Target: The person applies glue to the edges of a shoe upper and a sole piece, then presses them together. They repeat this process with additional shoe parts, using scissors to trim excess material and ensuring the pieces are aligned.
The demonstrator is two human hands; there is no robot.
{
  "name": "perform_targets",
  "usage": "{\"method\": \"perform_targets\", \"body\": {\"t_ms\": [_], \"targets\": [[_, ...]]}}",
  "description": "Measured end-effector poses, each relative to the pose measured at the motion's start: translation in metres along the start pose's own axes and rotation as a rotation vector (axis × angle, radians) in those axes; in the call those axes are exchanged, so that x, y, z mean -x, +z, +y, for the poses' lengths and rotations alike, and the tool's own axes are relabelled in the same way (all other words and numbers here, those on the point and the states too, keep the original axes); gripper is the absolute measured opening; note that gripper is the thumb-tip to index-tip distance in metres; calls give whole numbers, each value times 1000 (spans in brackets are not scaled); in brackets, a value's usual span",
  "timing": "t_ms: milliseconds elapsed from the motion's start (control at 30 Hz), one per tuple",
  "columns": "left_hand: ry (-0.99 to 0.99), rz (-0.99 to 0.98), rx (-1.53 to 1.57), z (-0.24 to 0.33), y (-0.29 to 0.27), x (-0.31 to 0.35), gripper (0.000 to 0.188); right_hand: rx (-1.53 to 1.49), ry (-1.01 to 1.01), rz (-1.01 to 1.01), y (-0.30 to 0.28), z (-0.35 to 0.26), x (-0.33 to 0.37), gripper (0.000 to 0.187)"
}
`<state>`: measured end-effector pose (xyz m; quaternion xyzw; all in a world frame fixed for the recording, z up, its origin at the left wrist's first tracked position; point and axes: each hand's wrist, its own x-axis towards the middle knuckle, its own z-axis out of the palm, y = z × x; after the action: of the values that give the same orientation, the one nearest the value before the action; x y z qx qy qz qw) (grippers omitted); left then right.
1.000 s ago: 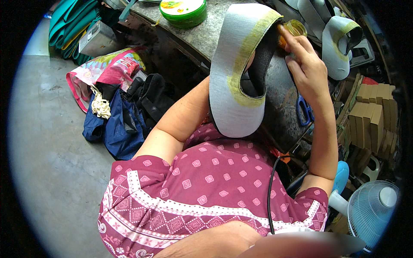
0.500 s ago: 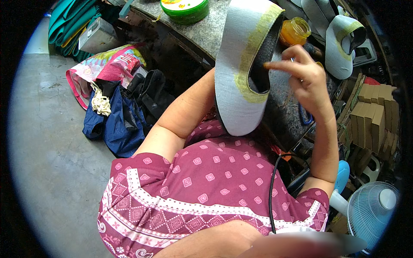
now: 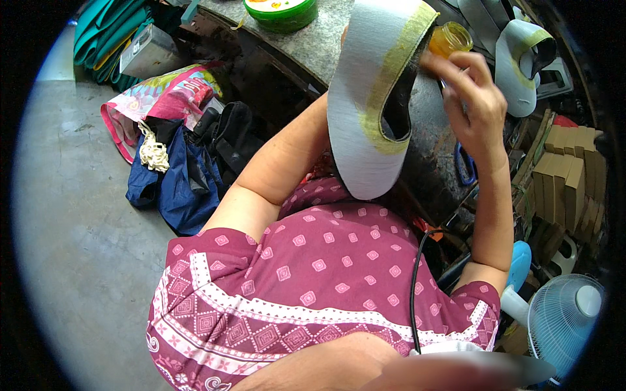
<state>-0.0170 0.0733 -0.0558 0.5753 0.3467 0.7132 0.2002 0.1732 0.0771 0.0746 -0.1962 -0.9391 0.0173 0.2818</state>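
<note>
A grey shoe upper [image 3: 355,130] is held up in front of me, with a yellowish glue band along its curved inner edge and a dark lining. My left hand [image 3: 344,36] grips it from behind; nearly all of that hand is hidden. Just right of the upper's inner edge is my right hand [image 3: 475,94], its index finger blurred and reaching toward the edge, the other fingers curled. A thin sliver shows between those fingers, too small to name. Behind the fingertips stands an open glass jar [image 3: 451,39] of amber glue. A blue loop handle [image 3: 465,166] shows beside my right wrist.
A green round tub [image 3: 280,16] sits on the grey worktop [image 3: 313,52]. More grey uppers [image 3: 515,68] lie at the far right, above stacked tan blocks [image 3: 557,186]. A blue fan [image 3: 564,319] stands lower right. Bags [image 3: 176,189] lie on the floor at left.
My right hand has risen slightly and moved right, away from the inner opening of the upper. The shoe upper has shifted a little upward and tilted slightly to the right.
</note>
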Motion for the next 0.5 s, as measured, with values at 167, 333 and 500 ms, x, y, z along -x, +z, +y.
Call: {"method": "perform_targets", "body": {"t_ms": [167, 333, 500], "targets": [[246, 26, -148, -6, 5, -12, 27, 503, -84, 86, 19, 1, -5, 55], [293, 44, -291, -3, -2, -20, 23, 106, -42, -85, 17, -7, 10, 57], [304, 66, -365, 8, -6, -27, 22, -123, -100, -150, -1, -4, 3, 62]]}}
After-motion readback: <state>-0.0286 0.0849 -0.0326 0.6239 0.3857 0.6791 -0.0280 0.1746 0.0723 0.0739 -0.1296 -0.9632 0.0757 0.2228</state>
